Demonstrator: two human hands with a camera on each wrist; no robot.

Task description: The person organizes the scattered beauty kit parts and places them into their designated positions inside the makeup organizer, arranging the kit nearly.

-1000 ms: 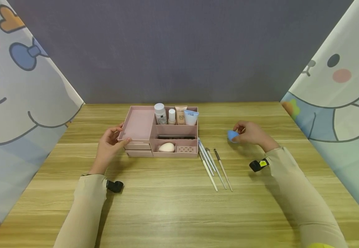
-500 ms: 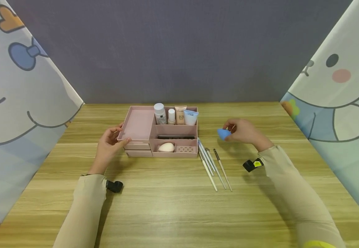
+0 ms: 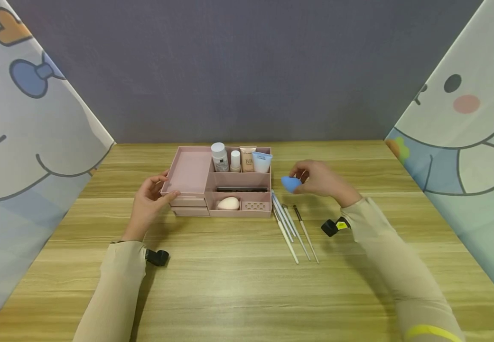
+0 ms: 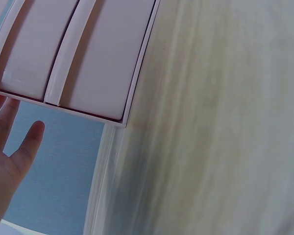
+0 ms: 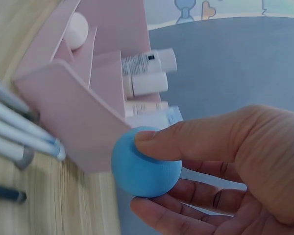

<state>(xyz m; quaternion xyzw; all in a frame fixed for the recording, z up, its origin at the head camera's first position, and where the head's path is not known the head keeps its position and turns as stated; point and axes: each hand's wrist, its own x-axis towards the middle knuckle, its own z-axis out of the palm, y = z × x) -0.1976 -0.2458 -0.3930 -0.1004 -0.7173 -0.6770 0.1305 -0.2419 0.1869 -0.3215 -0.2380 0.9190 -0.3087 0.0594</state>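
My right hand (image 3: pixel 318 179) pinches a blue makeup sponge (image 3: pixel 291 184) between thumb and fingers, a little to the right of a pink cosmetics organizer (image 3: pixel 187 171). In the right wrist view the sponge (image 5: pixel 146 166) overlaps the organizer's near corner. At the organizer's left end, my left hand (image 3: pixel 147 202) rests with its thumb over the front corner and fingers along the side. The left wrist view shows extended fingers (image 4: pixel 29 147) beside the two drawer fronts (image 4: pixel 95 63). A white makeup sponge (image 3: pixel 228 204) sits in the front compartment.
Several makeup brushes (image 3: pixel 289 232) lie on the wooden table (image 3: pixel 229 285), just right of the organizer. Its back compartment holds a white-capped bottle (image 3: pixel 219 157), a smaller bottle (image 3: pixel 236 161), a BB tube (image 3: pixel 247 159) and a light blue tube (image 3: pixel 262 162). A dark slim item (image 3: pixel 241 189) lies in the middle compartment.
My right hand has carried the blue makeup sponge leftward, closer to the organizer. The left hand has stayed at the organizer's left end.
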